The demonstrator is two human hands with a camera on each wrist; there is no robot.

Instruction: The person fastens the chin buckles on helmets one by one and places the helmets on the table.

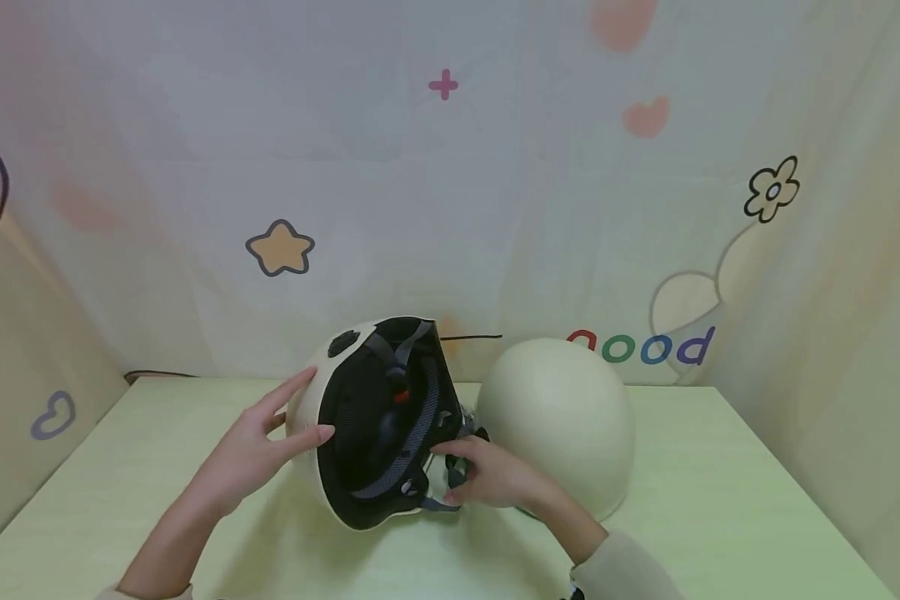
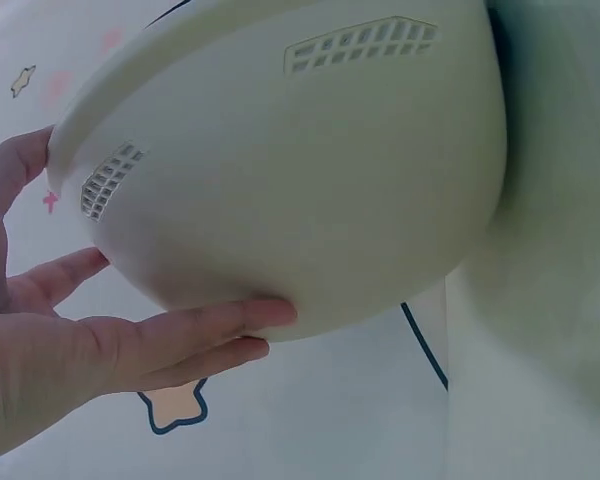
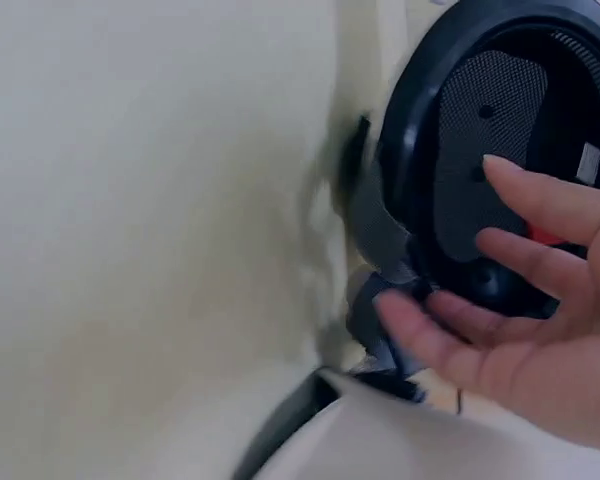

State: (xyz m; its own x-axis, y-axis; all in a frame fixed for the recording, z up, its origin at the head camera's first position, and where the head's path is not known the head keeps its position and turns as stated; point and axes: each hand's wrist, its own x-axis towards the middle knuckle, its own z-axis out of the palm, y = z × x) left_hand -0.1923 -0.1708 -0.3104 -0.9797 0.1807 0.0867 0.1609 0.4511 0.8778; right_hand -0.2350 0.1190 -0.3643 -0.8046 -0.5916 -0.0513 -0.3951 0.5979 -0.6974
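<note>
A white helmet (image 1: 367,425) stands tipped on the table, its black padded inside facing me. My left hand (image 1: 251,450) holds its left side, the thumb at the rim and the fingers spread on the outer shell. Vent grilles (image 2: 360,45) show on that shell in the left wrist view. At the helmet's lower right edge is my right hand (image 1: 495,475), by the dark chin straps (image 3: 375,315). In the right wrist view its fingers are spread and loosely bent in front of the lining (image 3: 490,130), with nothing visible between them. A red piece (image 3: 543,236) shows partly behind them.
A second off-white helmet (image 1: 558,425) sits dome up just to the right, partly behind my right forearm. Both rest on a pale green table (image 1: 720,500). A printed curtain (image 1: 390,183) with a star, hearts and letters hangs behind and at the sides.
</note>
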